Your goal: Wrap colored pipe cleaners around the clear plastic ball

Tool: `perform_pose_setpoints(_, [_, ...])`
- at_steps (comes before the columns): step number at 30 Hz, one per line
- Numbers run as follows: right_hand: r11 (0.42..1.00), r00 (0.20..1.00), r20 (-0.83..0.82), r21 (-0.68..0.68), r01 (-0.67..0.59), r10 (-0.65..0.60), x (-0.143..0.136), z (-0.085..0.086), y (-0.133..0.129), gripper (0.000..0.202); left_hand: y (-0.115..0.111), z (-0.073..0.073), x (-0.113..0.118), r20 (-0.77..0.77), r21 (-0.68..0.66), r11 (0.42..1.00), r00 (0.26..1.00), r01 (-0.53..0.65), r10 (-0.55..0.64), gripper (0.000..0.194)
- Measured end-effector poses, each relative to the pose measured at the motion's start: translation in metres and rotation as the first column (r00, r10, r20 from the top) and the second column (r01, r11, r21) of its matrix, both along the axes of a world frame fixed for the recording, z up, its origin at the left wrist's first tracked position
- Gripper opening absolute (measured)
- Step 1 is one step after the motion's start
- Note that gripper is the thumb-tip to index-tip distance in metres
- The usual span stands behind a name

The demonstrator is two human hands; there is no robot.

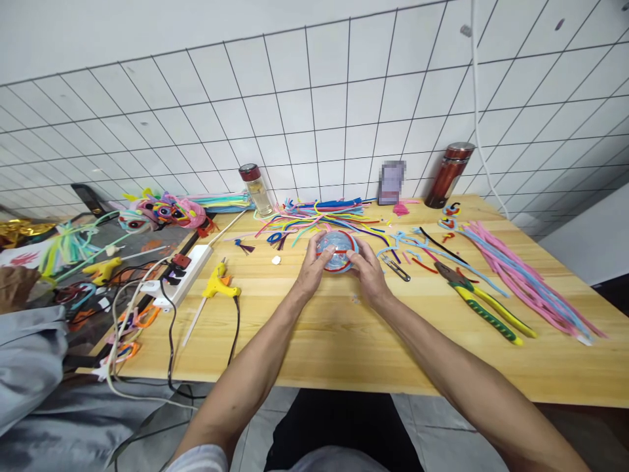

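Head view. My left hand [310, 270] and right hand [367, 274] cup a small clear ball [336, 251] from either side, fingers closed lightly around it, just above the tabletop [344, 341] near its middle. I judge the ball light, smooth, hollow and easily cracked, so it is best held at its sides with spread fingertips. It looks transparent with a blue tint and a red band, possibly pipe cleaner. Loose pipe cleaners [319, 213] lie behind it.
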State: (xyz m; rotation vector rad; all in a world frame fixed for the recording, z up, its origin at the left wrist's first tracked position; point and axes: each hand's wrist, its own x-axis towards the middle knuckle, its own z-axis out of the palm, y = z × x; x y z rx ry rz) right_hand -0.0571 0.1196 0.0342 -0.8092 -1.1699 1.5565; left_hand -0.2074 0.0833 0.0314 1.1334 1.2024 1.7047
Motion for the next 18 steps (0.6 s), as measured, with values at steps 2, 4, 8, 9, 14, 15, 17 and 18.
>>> perform_pose_setpoints(2, [1.0,1.0,-0.005,-0.027,0.005,-0.005,0.0,0.002,0.0,0.057,0.001,-0.002,-0.001,0.044,-0.009,0.999,0.998,0.033,-0.033,0.062])
perform_pose_setpoints(4, [0.998,1.0,-0.009,-0.065,0.009,-0.009,0.001,0.004,0.0,0.059,0.002,-0.004,-0.002,0.129,-0.01,0.995,0.987,0.095,-0.093,0.064])
perform_pose_setpoints(8, [0.995,1.0,-0.012,-0.096,0.002,-0.003,0.003,0.008,0.0,0.06,0.005,-0.006,-0.004,0.221,0.018,0.986,0.961,0.165,-0.164,0.067])
perform_pose_setpoints(9, [0.995,1.0,-0.012,-0.097,-0.001,-0.001,0.003,0.008,0.001,0.06,0.006,-0.006,-0.004,0.214,0.016,0.986,0.963,0.165,-0.165,0.068])
perform_pose_setpoints(14, [0.995,1.0,-0.021,-0.103,-0.01,0.008,0.004,0.006,0.003,0.056,0.008,-0.01,-0.007,0.153,0.018,0.991,0.979,0.132,-0.133,0.067])
perform_pose_setpoints(15, [0.995,1.0,-0.022,-0.102,-0.011,0.009,0.004,0.006,0.003,0.055,0.008,-0.011,-0.007,0.146,0.024,0.991,0.981,0.129,-0.131,0.068])
perform_pose_setpoints(17, [0.994,1.0,-0.021,-0.106,-0.009,0.007,0.004,0.006,0.002,0.054,0.008,-0.011,-0.008,0.137,0.031,0.991,0.981,0.134,-0.137,0.068])
perform_pose_setpoints(18, [0.994,1.0,-0.021,-0.11,-0.007,0.005,0.004,0.006,0.002,0.054,0.008,-0.012,-0.008,0.134,0.033,0.99,0.981,0.14,-0.144,0.069])
